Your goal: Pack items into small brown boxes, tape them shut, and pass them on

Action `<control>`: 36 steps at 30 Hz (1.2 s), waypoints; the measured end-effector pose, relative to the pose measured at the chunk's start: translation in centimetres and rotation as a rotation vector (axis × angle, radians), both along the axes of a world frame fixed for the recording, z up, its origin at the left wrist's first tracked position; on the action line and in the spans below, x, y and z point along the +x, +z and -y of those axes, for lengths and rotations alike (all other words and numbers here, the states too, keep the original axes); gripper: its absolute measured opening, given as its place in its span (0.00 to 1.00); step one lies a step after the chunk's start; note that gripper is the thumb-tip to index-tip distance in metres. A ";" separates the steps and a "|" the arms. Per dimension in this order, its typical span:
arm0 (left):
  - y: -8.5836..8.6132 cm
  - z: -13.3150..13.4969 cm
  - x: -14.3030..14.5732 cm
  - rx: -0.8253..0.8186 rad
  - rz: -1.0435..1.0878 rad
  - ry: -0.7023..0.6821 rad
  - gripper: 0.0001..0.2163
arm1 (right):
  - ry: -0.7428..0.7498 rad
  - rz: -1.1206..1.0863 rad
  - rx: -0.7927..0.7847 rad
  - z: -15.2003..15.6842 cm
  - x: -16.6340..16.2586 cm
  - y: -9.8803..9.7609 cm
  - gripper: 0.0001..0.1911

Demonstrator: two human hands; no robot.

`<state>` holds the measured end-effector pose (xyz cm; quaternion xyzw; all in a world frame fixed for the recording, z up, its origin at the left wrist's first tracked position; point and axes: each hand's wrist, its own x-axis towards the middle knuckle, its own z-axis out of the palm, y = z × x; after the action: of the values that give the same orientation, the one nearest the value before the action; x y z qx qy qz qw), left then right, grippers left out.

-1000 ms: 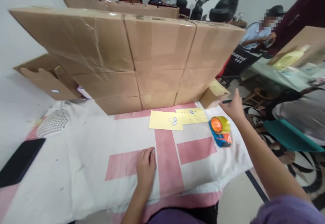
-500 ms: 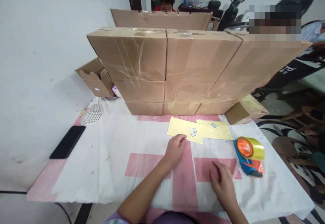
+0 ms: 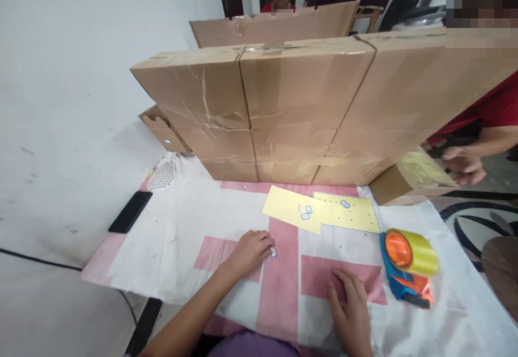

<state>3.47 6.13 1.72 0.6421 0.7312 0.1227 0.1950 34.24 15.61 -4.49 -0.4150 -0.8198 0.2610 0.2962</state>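
Observation:
My left hand (image 3: 249, 250) rests on the pink and white cloth (image 3: 182, 238), its fingertips pinched on a small white sticker (image 3: 274, 251). Flat on a pink square lies my right hand (image 3: 351, 306), fingers stretched out and holding nothing. Just beyond my left hand are two yellow backing sheets (image 3: 319, 212) with a few small stickers on them. A tape dispenser (image 3: 408, 262) with a yellow roll and blue body sits to the right of my right hand.
A wall of taped cardboard boxes (image 3: 283, 109) stands across the back of the table, with a small box (image 3: 410, 180) at its right end. Another person's hand (image 3: 463, 164) reaches near it. A black phone (image 3: 130, 211) and white mesh object (image 3: 162, 176) lie at left.
My left hand drew back from the yellow sheets toward me, now holding a small sticker. My right hand stayed flat on the cloth. The view shifted, and another person's hand appeared at right.

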 end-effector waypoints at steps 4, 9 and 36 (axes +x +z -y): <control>1.0 -1.3 0.7 -0.067 -0.019 -0.037 0.07 | -0.003 -0.051 -0.007 0.1 -0.2 0.5 0.12; 2.1 -2.9 1.3 -0.158 -0.096 -0.053 0.05 | -0.017 -0.143 -0.050 0.6 -0.4 1.2 0.09; 3.1 -10.5 2.5 -0.104 -0.162 0.067 0.10 | -0.041 -0.259 -0.165 0.8 -0.3 2.2 0.06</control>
<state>5.92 16.67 4.87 0.6141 0.7709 0.0387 0.1643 33.93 14.80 -2.27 -0.4174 -0.7420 0.3725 0.3695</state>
